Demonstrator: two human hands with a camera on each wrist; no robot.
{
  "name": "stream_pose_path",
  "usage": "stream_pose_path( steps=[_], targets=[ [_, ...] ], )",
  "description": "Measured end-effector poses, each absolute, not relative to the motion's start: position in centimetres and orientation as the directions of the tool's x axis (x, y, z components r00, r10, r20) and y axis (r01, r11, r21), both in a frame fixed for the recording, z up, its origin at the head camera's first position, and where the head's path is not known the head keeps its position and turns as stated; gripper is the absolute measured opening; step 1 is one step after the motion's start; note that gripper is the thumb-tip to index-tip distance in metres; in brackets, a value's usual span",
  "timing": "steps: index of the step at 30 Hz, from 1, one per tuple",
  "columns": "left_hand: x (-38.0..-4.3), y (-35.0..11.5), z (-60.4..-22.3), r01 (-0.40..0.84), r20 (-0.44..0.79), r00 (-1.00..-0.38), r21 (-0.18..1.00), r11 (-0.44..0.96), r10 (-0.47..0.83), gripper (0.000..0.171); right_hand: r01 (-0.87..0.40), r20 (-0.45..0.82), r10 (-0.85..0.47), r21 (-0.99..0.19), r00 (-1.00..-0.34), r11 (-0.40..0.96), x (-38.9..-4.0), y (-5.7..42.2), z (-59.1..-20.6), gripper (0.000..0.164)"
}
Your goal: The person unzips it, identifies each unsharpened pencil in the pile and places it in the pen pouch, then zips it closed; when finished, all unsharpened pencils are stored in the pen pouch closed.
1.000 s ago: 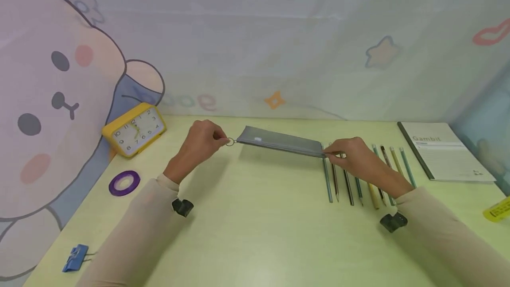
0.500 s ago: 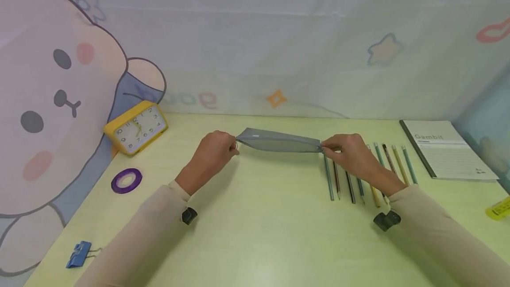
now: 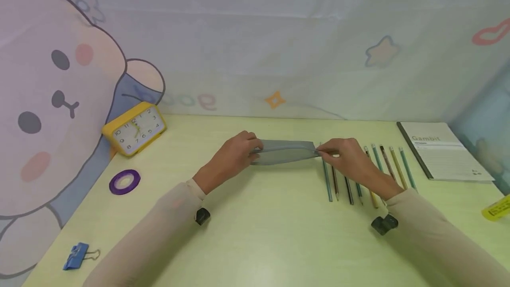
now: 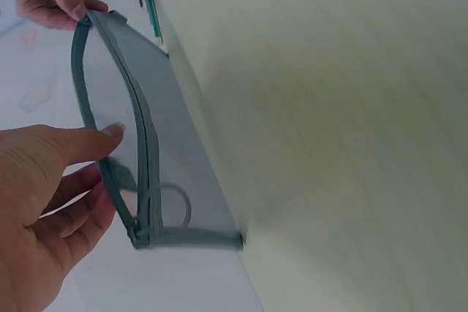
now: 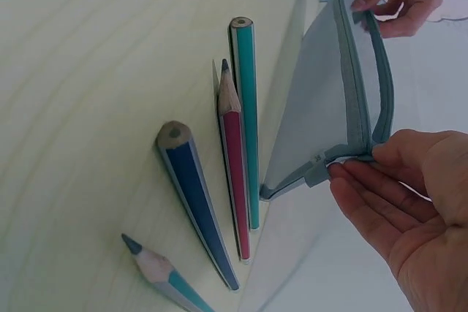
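A grey zip pouch (image 3: 280, 157) stands lengthwise between my two hands, its zipped mouth parted along the top, as the left wrist view shows. My left hand (image 3: 237, 153) pinches one rim of that mouth between thumb and fingers, near the left end. A ring (image 4: 188, 206) hangs by the left corner. At the opposite end, my right hand (image 3: 345, 157) pinches the top corner, where a small tab (image 5: 316, 173) sticks out under the fingers. In the right wrist view, pencils lie beside the pouch, among them a teal pencil (image 5: 247, 107) and a dark red pencil (image 5: 234, 173).
Several pencils (image 3: 408, 169) lie in a row at and beyond the right forearm. A notebook (image 3: 450, 154) and a yellow cylinder (image 3: 497, 209) sit farther right. On the left are a yellow clock (image 3: 137, 129), a purple tape roll (image 3: 125, 182) and a blue binder clip (image 3: 76, 257).
My left hand has let the ring go and moved right, onto the pouch's rim. The pouch's mouth has opened and the pouch has come lower. The right hand keeps its corner.
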State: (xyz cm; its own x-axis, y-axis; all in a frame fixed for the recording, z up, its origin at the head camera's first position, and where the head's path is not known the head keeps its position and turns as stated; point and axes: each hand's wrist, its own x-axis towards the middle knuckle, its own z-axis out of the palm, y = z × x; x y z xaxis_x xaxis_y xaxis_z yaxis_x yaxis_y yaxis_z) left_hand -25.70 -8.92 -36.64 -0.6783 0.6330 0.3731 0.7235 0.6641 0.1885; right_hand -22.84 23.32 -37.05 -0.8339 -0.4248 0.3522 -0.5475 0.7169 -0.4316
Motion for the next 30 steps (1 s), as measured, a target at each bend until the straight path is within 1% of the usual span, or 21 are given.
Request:
stream_pose_path(
  steps=[4,7,10,12,15,18,21,24,30],
  targets=[
    [-25.6,-8.2,-36.7,0.734,0.364,-0.671,0.202,0.648,0.646,0.019,-0.555,0.333,-0.446,-0.445,-0.831,0.702,-23.1,23.3,-37.4,0.021],
    [-25.6,-7.7,-36.4,0.74,0.337,-0.67,0.226,0.633,0.662,0.014,-0.559,0.321,-0.458,-0.43,-0.829,0.709,-23.5,23.4,-37.4,0.021],
    [-25.9,-7.4,-35.8,0.734,0.276,-0.678,0.295,0.611,0.681,0.009,-0.552,0.299,-0.465,-0.42,-0.833,0.72,-24.1,23.4,-37.3,0.022],
    [-26.3,-7.4,-35.5,0.717,0.224,-0.687,0.365,0.594,0.691,0.007,-0.538,0.276,-0.462,-0.424,-0.843,0.728,-24.5,23.4,-37.2,0.022],
    [-26.8,-7.5,-35.2,0.663,0.144,-0.71,0.466,0.586,0.689,0.009,-0.515,0.25,-0.45,-0.443,-0.857,0.734,-25.2,23.2,-37.3,0.023],
    [-27.2,-7.9,-35.3,0.553,0.055,-0.763,0.573,0.605,0.645,0.011,-0.509,0.243,-0.448,-0.474,-0.86,0.719,-25.8,23.0,-37.4,0.024],
    [-27.4,-8.3,-35.5,0.442,-0.005,-0.812,0.648,0.62,0.584,0.011,-0.52,0.261,-0.452,-0.502,-0.853,0.691,-26.3,22.9,-37.3,0.024],
    [-27.2,-8.5,-35.8,0.379,-0.03,-0.838,0.687,0.621,0.545,0.012,-0.513,0.279,-0.433,-0.542,-0.857,0.666,-26.3,23.6,-37.1,0.027],
    [-26.8,-8.6,-35.7,0.34,-0.052,-0.853,0.7,0.628,0.519,0.014,-0.394,0.243,-0.312,-0.642,-0.918,0.658,-24.4,27.3,-35.8,0.036]
  ],
)
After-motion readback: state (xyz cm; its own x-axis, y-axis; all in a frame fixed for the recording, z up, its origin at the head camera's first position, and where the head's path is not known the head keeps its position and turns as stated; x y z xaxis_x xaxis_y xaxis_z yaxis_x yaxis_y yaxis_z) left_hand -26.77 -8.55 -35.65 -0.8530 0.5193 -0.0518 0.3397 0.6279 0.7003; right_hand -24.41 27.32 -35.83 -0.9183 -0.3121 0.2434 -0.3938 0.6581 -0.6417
